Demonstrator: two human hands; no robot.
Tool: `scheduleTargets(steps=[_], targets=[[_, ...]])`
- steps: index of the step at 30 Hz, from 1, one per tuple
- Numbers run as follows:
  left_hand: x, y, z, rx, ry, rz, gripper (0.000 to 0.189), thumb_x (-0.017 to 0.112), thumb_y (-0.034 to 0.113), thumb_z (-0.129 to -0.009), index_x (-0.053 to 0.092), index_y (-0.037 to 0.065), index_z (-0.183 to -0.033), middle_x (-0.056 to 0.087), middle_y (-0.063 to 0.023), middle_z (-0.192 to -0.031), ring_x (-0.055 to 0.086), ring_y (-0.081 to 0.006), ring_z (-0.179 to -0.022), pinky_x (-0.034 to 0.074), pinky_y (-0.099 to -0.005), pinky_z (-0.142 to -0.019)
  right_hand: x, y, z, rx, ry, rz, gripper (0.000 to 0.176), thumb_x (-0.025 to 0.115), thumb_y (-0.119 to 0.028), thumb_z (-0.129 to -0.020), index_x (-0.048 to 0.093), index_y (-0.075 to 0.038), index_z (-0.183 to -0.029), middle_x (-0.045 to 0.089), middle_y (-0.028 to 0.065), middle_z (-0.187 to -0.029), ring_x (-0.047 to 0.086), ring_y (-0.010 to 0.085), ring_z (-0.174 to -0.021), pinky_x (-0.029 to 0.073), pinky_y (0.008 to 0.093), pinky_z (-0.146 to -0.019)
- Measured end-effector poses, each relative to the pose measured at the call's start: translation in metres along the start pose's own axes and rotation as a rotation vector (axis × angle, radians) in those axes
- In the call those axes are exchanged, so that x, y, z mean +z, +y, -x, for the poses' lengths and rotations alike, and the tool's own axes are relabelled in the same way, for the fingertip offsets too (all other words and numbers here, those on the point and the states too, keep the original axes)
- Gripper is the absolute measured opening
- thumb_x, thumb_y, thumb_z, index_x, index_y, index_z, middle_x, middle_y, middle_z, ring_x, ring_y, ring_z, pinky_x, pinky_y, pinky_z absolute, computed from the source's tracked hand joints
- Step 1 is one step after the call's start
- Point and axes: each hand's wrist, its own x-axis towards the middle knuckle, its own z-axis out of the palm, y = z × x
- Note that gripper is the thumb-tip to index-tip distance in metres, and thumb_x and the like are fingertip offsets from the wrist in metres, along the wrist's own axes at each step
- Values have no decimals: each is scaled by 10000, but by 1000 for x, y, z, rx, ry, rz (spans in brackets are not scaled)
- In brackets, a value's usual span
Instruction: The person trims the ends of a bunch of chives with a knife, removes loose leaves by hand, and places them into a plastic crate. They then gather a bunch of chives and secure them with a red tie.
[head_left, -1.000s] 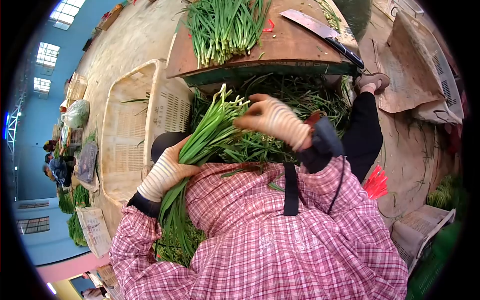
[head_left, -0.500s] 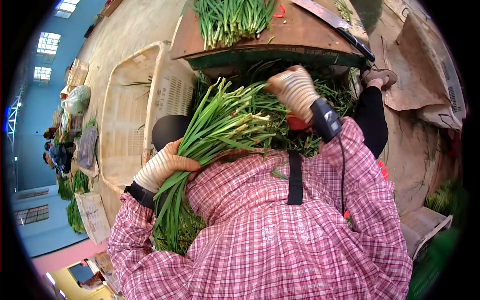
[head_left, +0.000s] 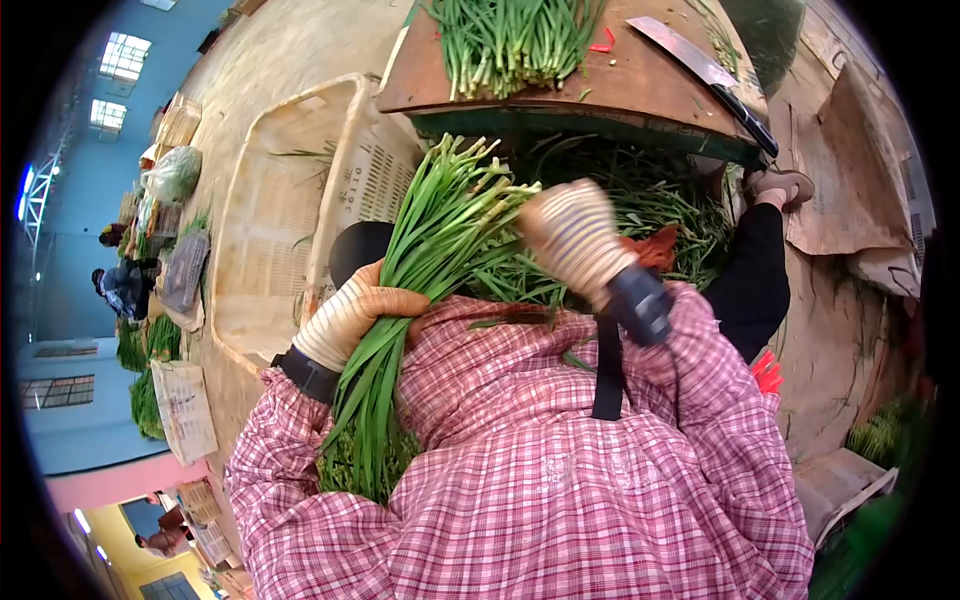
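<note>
My left hand (head_left: 375,305), in a pale striped glove with bare fingertips, is closed around a bunch of garlic chives (head_left: 440,225). The pale stem ends point up and away to the right, while the long green leaves hang down over my left forearm. At the stem ends is my right hand (head_left: 570,235), gloved alike and blurred by motion. Its fingers look curled in, but what they hold, if anything, cannot be made out. A dark device is strapped to my right wrist. Loose green leaves (head_left: 660,195) lie in a heap beneath and beyond the right hand.
A wooden table (head_left: 540,115) ahead carries more chives (head_left: 510,50) and a large knife (head_left: 690,55). To the left stands a pale plastic crate (head_left: 335,190). Cardboard (head_left: 855,170) leans at the right. Other people (head_left: 125,290) are far off at the left.
My right hand has shifted slightly down and left relative to the table and is now blurred. My left hand keeps its grip on the chives. The whole view has shifted a little.
</note>
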Motion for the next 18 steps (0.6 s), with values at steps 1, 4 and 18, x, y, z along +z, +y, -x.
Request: scheduleTargets(steps=[1, 4, 18], targets=[[-12, -7, -1, 5, -4, 6, 365, 701, -29, -832, 609, 8, -1183, 652, -65, -876, 608, -149, -658, 506, -269, -597, 1, 23, 5, 103, -5, 29, 79, 706, -172, -757, 764, -120, -744, 724, 106, -700, 715, 258, -632, 547, 391, -574], [-24, -13, 1, 20, -20, 3, 367, 706, -26, -833, 608, 7, -1185, 655, -63, -885, 606, -144, -657, 505, -266, -601, -6, 70, 17, 439, -424, 315, 318, 801, -316, -783, 759, -139, -1043, 732, 99, -1011, 696, 264, -949, 555, 445, -807], [-13, -15, 0, 56, -48, -61, 398, 700, -38, -812, 598, -12, -1196, 652, -51, -870, 607, -125, -673, 500, -252, -618, 14, 63, -18, 353, 289, 17, 159, 656, -108, -851, 703, -88, -1002, 675, 167, -1103, 717, 319, -836, 596, 433, -703]])
